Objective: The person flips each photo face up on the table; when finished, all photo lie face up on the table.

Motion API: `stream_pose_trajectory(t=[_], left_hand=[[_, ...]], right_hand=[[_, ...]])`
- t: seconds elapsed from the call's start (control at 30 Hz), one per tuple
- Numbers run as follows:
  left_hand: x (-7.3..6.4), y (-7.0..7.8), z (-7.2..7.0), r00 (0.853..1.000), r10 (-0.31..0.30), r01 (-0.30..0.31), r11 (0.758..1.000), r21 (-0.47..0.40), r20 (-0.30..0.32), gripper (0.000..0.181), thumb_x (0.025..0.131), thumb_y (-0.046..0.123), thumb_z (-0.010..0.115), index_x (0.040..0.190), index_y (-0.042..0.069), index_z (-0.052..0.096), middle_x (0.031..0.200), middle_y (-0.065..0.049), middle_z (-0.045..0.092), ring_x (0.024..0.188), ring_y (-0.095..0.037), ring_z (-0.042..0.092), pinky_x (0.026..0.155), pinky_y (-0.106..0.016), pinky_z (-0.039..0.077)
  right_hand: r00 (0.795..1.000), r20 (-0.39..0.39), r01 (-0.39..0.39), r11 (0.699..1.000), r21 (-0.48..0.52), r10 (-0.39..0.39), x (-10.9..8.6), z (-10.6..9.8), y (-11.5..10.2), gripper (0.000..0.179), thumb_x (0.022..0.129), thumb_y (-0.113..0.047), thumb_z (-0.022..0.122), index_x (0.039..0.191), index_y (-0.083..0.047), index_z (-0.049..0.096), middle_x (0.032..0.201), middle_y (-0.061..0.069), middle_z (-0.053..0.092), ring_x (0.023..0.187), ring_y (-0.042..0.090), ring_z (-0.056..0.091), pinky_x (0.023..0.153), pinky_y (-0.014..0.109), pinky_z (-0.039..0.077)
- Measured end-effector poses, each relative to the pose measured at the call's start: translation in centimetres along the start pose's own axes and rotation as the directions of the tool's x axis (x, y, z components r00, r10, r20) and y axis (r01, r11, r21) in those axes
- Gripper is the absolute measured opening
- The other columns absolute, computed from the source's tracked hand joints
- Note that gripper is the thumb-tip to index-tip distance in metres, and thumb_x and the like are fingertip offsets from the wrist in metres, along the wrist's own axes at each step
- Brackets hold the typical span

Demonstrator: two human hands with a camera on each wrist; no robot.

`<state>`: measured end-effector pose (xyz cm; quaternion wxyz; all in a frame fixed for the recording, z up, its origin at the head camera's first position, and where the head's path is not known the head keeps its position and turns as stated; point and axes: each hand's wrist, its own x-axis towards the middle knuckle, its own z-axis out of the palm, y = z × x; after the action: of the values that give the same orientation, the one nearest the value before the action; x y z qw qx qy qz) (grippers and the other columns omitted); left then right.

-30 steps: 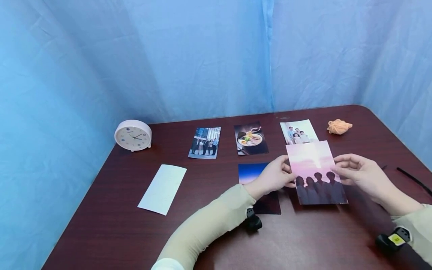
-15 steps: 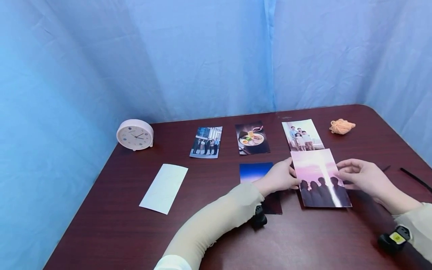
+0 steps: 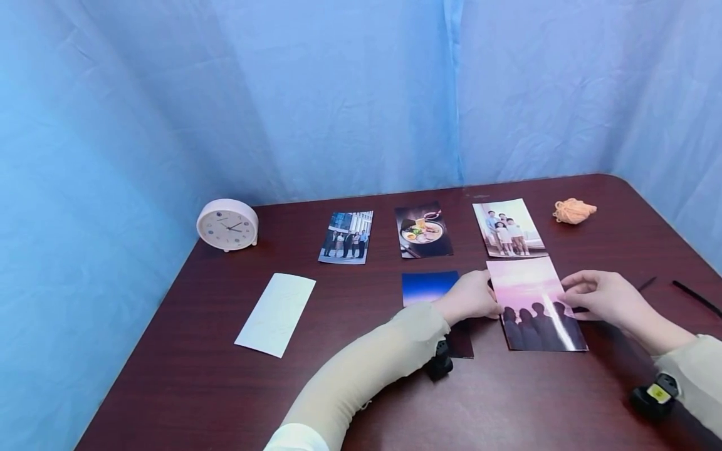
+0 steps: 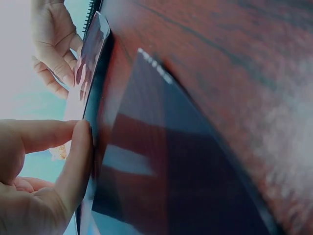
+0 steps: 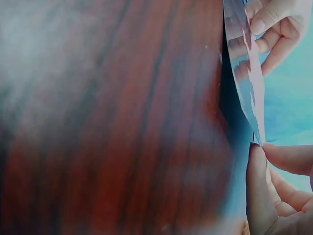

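A pink sunset photo (image 3: pixel 530 294) with dark silhouettes of people lies low over the right part of the table, between both hands. My left hand (image 3: pixel 472 295) pinches its left edge between thumb and finger, and in the left wrist view the fingertips (image 4: pixel 82 132) meet at that edge. On the opposite side, my right hand (image 3: pixel 606 299) pinches the right edge, seen close in the right wrist view at the thumb and finger (image 5: pixel 261 181). Just beyond its top edge lies a family photo (image 3: pixel 509 228). A blue-and-dark photo (image 3: pixel 429 285) is partly hidden under my left wrist.
At the back stand a white round clock (image 3: pixel 227 225), a group photo (image 3: pixel 346 238), a photo of a noodle bowl (image 3: pixel 423 230) and an orange yarn ball (image 3: pixel 573 211). A blank white card (image 3: pixel 275 315) lies left. Thin black sticks (image 3: pixel 696 297) lie at the right.
Both hands have brought the sunset photo down and toward the near side. It has uncovered the family photo, which it overlapped before. The head view has shifted slightly.
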<state>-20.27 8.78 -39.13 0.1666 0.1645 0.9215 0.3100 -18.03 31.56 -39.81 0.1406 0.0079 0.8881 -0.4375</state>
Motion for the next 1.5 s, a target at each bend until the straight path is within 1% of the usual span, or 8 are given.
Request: stream_pose_trajectory(t=[0.23, 0.4, 0.6, 0.73, 0.9, 1.13, 1.3, 1.5], left_hand=[[0.1, 0.1, 0.0, 1.0, 0.017, -0.017, 0.997, 0.075, -0.003, 0.037, 0.076, 0.017, 0.078, 0.106, 0.011, 0.057, 0.067, 0.008, 0.065, 0.055, -0.001, 0.053, 0.055, -0.01, 0.04], [0.0, 0.2, 0.0, 1.0, 0.02, -0.021, 0.993, 0.118, 0.009, 0.029, 0.077, 0.021, 0.077, 0.095, 0.012, 0.057, 0.066, 0.008, 0.061, 0.055, -0.002, 0.052, 0.054, -0.011, 0.039], [-0.1, 0.4, 0.1, 1.0, 0.021, -0.023, 0.988, 0.15, 0.013, 0.023, 0.078, 0.022, 0.077, 0.083, 0.012, 0.057, 0.064, 0.008, 0.059, 0.056, -0.003, 0.052, 0.054, -0.011, 0.038], [-0.2, 0.4, 0.1, 1.0, 0.019, -0.021, 0.992, 0.125, 0.016, 0.022, 0.079, 0.022, 0.076, 0.08, 0.013, 0.056, 0.062, 0.008, 0.058, 0.051, -0.003, 0.053, 0.052, -0.012, 0.039], [-0.3, 0.3, 0.1, 0.999, 0.019, -0.021, 0.997, 0.073, 0.025, 0.023, 0.081, 0.021, 0.074, 0.095, 0.011, 0.06, 0.058, 0.008, 0.056, 0.044, -0.003, 0.053, 0.05, -0.012, 0.041], [-0.9, 0.1, -0.6, 0.998, 0.068, -0.068, 0.998, 0.015, 0.004, 0.055, 0.081, 0.02, 0.073, 0.131, 0.007, 0.053, 0.07, 0.008, 0.063, 0.05, 0.001, 0.053, 0.059, -0.007, 0.04], [-1.6, -0.2, -1.1, 0.997, 0.081, -0.081, 0.991, -0.104, 0.001, 0.056, 0.082, 0.018, 0.072, 0.133, 0.007, 0.051, 0.074, 0.005, 0.066, 0.053, -0.001, 0.054, 0.056, -0.009, 0.043], [-2.6, -0.7, -1.7, 0.993, 0.116, -0.116, 0.991, -0.072, -0.009, 0.053, 0.084, 0.02, 0.072, 0.132, 0.007, 0.052, 0.072, 0.007, 0.063, 0.056, -0.001, 0.054, 0.062, -0.008, 0.043]], right_hand=[[0.999, 0.015, -0.034, 0.999, -0.017, 0.034, 0.1, -0.2, 0.1, 0.047, 0.089, -0.008, 0.062, 0.121, 0.021, 0.043, 0.081, 0.004, 0.065, 0.069, 0.011, 0.063, 0.064, 0.032, 0.058], [0.999, 0.017, -0.047, 0.998, -0.031, 0.047, 0.2, -0.3, 0.3, 0.047, 0.089, -0.008, 0.063, 0.12, 0.02, 0.043, 0.08, 0.004, 0.065, 0.068, 0.011, 0.063, 0.063, 0.031, 0.058], [0.999, 0.022, -0.037, 0.998, -0.058, 0.039, 0.0, -0.4, 0.6, 0.05, 0.088, -0.01, 0.064, 0.121, 0.022, 0.042, 0.085, 0.009, 0.067, 0.069, 0.012, 0.063, 0.063, 0.032, 0.058], [1.0, 0.013, -0.027, 0.996, -0.085, 0.028, 0.0, -0.6, 0.6, 0.052, 0.088, -0.011, 0.065, 0.121, 0.021, 0.043, 0.087, 0.014, 0.068, 0.071, 0.014, 0.063, 0.063, 0.032, 0.058], [1.0, -0.017, -0.007, 0.993, -0.119, 0.005, -0.1, -0.6, 0.6, 0.049, 0.087, -0.014, 0.067, 0.118, 0.018, 0.047, 0.086, 0.014, 0.067, 0.071, 0.015, 0.064, 0.062, 0.032, 0.057], [0.998, -0.045, 0.032, 0.993, -0.116, -0.037, -0.4, -0.7, 0.3, 0.044, 0.087, -0.012, 0.065, 0.116, 0.016, 0.049, 0.087, 0.014, 0.066, 0.07, 0.014, 0.064, 0.062, 0.033, 0.058], [0.996, -0.062, 0.059, 0.988, -0.142, -0.068, -0.6, -0.5, -0.2, 0.043, 0.087, -0.014, 0.065, 0.115, 0.015, 0.051, 0.087, 0.015, 0.066, 0.07, 0.014, 0.064, 0.061, 0.033, 0.058], [0.987, -0.085, 0.115, 0.974, -0.194, -0.133, -0.7, 0.2, -1.9, 0.041, 0.087, -0.014, 0.065, 0.115, 0.013, 0.053, 0.087, 0.016, 0.065, 0.067, 0.015, 0.064, 0.06, 0.031, 0.057]])
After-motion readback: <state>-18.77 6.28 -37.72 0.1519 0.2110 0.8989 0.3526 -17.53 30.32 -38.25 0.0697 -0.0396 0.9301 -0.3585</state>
